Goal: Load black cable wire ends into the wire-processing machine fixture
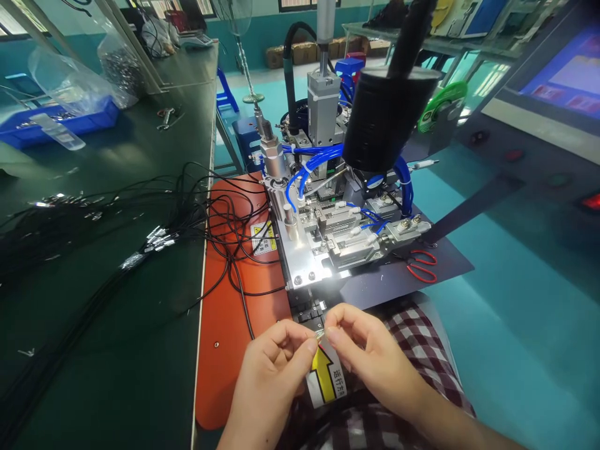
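Both hands meet just in front of the machine, low over the lap in checked cloth. The left hand has its grip closed to a pinch, thumb tip against the forefinger, on one side of a small pale piece. The right hand pinches at the other side, its thumb and forefinger brought together, so the piece sits between the two sets of fingertips. Most of it is hidden by them, and its exact shape is too small to tell. The other fingers of both hands are curled inward.

The small piece shows just above the tip of a yellow arrow on a white sticker. To the left of the hands is an orange board, with loose black cables looping over it; one runs down toward the left hand, and where it ends cannot be seen. On the dark green table, more cables lie bunched, with silvery ends. Red-handled cutters rest beside the machine, apart from the right hand.
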Demonstrator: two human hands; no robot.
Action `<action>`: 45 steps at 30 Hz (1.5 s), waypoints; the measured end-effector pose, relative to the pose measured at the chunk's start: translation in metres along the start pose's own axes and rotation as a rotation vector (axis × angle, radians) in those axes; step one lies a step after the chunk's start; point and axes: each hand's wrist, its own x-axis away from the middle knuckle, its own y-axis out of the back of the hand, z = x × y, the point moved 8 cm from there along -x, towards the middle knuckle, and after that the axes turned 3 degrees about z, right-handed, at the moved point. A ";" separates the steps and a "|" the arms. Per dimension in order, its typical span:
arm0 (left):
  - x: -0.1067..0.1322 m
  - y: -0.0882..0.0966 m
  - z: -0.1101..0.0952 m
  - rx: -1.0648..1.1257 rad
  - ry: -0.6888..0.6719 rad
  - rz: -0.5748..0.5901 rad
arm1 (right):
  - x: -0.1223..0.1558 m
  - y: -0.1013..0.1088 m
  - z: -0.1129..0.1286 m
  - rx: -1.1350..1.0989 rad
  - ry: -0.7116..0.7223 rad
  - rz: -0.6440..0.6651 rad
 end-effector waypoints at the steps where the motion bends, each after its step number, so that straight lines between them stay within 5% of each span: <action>1: 0.001 0.000 0.000 0.019 0.015 -0.002 | 0.000 0.000 0.000 -0.005 -0.021 -0.001; 45: 0.000 -0.001 0.005 0.083 0.020 -0.004 | -0.003 0.001 0.002 0.099 -0.031 -0.053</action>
